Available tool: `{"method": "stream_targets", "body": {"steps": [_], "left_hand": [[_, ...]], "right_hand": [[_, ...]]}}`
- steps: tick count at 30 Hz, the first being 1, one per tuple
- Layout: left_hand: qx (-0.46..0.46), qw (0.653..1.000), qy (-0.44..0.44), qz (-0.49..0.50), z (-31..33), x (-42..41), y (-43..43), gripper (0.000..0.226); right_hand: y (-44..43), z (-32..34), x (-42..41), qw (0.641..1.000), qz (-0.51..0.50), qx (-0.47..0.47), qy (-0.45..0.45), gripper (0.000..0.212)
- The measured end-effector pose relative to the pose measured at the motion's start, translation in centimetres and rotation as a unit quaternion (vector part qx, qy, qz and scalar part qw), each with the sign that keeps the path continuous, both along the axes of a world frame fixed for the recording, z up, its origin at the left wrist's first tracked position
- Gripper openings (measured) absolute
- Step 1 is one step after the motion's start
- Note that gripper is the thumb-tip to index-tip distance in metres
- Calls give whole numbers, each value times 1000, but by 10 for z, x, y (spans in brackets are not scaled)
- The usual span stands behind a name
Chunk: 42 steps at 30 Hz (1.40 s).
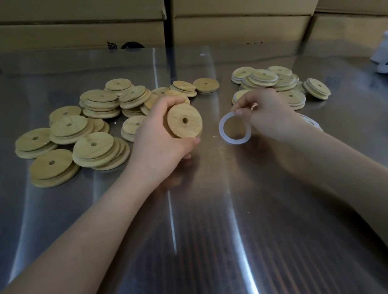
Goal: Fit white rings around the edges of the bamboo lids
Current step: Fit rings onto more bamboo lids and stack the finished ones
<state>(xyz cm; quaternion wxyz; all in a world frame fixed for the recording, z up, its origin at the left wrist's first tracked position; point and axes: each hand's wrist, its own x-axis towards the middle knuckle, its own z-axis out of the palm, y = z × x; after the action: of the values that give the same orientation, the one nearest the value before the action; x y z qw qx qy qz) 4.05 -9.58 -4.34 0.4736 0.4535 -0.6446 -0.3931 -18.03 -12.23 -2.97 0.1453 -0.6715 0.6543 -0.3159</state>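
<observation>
The left hand is gripping a round bamboo lid with a centre hole, its fingers curled around the rim; the right hand is pinching a thin white rubber ring. Hooking one edge into the groove first should help.

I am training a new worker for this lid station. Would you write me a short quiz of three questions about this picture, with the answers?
1. True or false: the left hand grips a bamboo lid that has a hole in its middle.
2. What does the right hand pinch? A) a white ring B) a bamboo lid C) nothing
3. Fill in: the pile of lids already fitted with rings lies on the person's ____ side.
Key: 1 true; 2 A; 3 right.
</observation>
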Motion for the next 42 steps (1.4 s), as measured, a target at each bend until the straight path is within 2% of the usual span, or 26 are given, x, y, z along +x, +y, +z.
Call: {"method": "stream_targets", "body": {"steps": [4, 8, 15, 21, 24, 27, 33, 35, 42], "left_hand": [[114, 983, 129, -57, -1, -8, 2, 73], [212, 954, 197, -78, -2, -6, -1, 74], [250, 927, 268, -75, -2, -1, -6, 69], [276, 904, 322, -55, 0, 1, -11, 39], [285, 898, 331, -55, 2, 1, -10, 30], [278, 902, 323, -69, 3, 1, -9, 30], [203, 942, 247, -100, 2, -1, -4, 45], [174, 951, 229, -119, 0, -2, -1, 49], [112, 969, 175, -131, -3, -5, 2, 38]], "right_hand": [[2, 0, 3, 999, 12, 15, -49, 25], [3, 0, 7, 998, 17, 19, -62, 23], [6, 4, 12, 994, 23, 1, -103, 25], [16, 12, 20, 990, 58, 1, -126, 21], [22, 16, 25, 986, 70, 0, -150, 20], [29, 18, 30, 978, 99, 0, -184, 18], [37, 17, 44, 961, 144, -20, -235, 18], [38, 14, 47, 957, 155, -27, -242, 18], [40, 7, 52, 956, 171, -82, -223, 17]]}}
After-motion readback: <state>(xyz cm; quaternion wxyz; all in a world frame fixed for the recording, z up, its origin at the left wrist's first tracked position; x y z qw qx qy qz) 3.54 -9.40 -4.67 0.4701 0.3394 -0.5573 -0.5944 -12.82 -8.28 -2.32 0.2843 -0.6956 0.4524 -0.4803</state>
